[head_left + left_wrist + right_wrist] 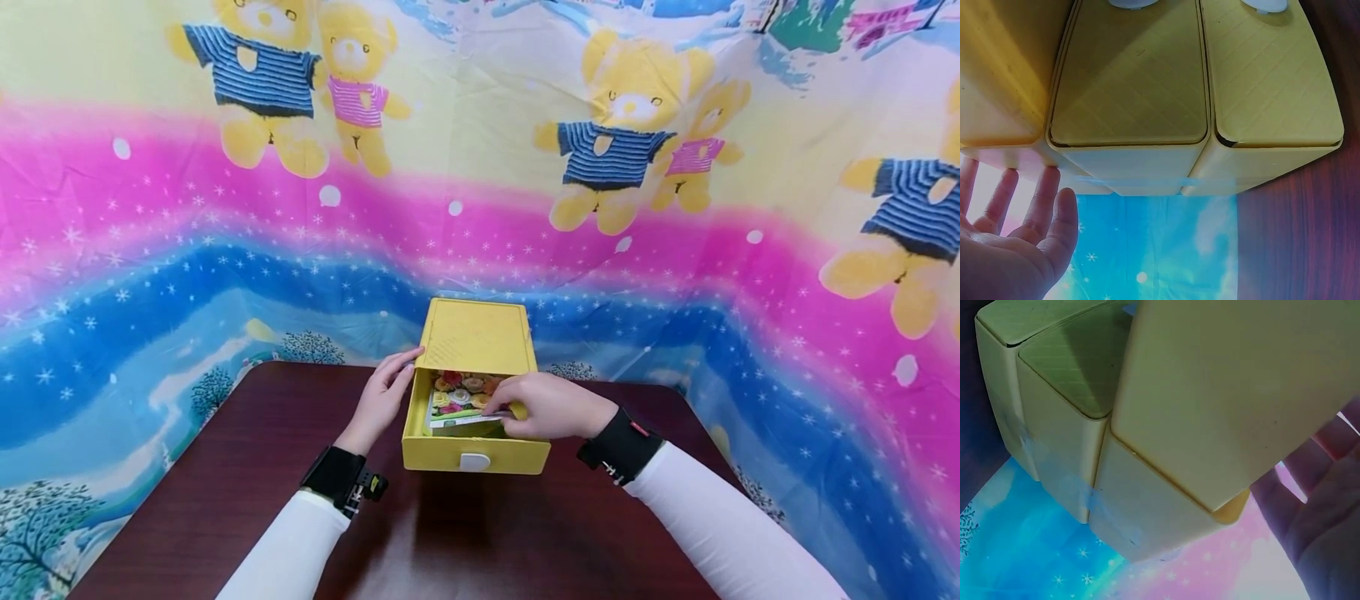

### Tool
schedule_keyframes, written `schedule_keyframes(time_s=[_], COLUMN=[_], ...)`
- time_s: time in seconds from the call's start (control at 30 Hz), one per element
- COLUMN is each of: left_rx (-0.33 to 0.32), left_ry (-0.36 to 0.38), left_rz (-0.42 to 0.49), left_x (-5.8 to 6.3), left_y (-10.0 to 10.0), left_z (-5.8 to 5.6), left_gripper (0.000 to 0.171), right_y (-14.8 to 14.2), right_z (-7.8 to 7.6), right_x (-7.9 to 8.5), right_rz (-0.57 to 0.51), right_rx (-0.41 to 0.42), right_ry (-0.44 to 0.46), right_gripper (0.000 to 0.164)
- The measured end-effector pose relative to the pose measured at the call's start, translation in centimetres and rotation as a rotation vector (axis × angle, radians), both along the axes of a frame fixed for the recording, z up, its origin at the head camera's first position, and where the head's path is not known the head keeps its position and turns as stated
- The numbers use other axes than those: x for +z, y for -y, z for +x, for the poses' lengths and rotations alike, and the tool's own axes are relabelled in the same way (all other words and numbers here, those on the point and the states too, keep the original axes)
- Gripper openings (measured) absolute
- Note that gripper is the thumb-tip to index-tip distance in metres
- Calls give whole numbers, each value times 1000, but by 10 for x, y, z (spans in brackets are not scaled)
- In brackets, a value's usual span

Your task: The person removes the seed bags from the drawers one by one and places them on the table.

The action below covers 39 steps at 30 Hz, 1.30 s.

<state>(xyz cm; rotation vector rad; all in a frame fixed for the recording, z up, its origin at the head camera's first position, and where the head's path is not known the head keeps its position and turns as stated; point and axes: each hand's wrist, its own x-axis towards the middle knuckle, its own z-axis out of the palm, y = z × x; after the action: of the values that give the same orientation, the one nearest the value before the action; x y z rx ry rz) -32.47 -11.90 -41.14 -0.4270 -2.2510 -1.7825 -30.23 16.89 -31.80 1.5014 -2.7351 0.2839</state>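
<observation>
A yellow drawer cabinet (483, 333) stands on the table, its top drawer (438, 457) pulled out. Inside lies a flat flower-printed packet (459, 400) with a white front edge; whether it is a booklet or a bag I cannot tell. My right hand (555, 407) reaches over the drawer's right wall and pinches the packet's right end between thumb and fingers. In the right wrist view the fingertips of the right hand (1322, 500) are hidden behind the drawer wall. My left hand (378, 404) touches the cabinet's left side near its top front corner, fingers extended.
Below the pulled-out drawer are two closed drawers, a middle one (1132, 81) and a lower one (1272, 81), with white knobs. The dark reddish table (300, 433) carries the cabinet. A bear-printed cloth (465, 167) hangs behind and along the sides.
</observation>
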Motion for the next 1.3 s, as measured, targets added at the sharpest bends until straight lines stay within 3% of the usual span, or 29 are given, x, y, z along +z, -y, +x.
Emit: schedule_keyframes(time_s=[0.23,0.37,0.43,0.67,0.77,1.0,1.3], left_rx=[-15,-18,-17,13,14,6,12], left_ry=[29,34,29,-29,-29,-24,-29], left_rz=[-24,-14,-13,-32,-27,-13,-20], left_x=[27,29,29,-4,-3,-2,-4], left_y=[-3,-3,-3,2,2,3,3], left_z=[24,26,26,-2,-2,-2,-3], left_gripper=[41,41,40,39,39,39,39], right_y=[-1,-1,-1,-3,-5,-7,-14], right_z=[2,1,0,-3,-3,1,5], right_x=[-1,-3,-4,-5,-2,6,16], right_rz=[-101,-155,-186,-295,-332,-417,-504], right_rx=[8,27,38,93,99,109,65], right_ry=[-168,-270,-309,-540,-611,-608,-572], right_gripper=[20,18,19,24,24,28,32])
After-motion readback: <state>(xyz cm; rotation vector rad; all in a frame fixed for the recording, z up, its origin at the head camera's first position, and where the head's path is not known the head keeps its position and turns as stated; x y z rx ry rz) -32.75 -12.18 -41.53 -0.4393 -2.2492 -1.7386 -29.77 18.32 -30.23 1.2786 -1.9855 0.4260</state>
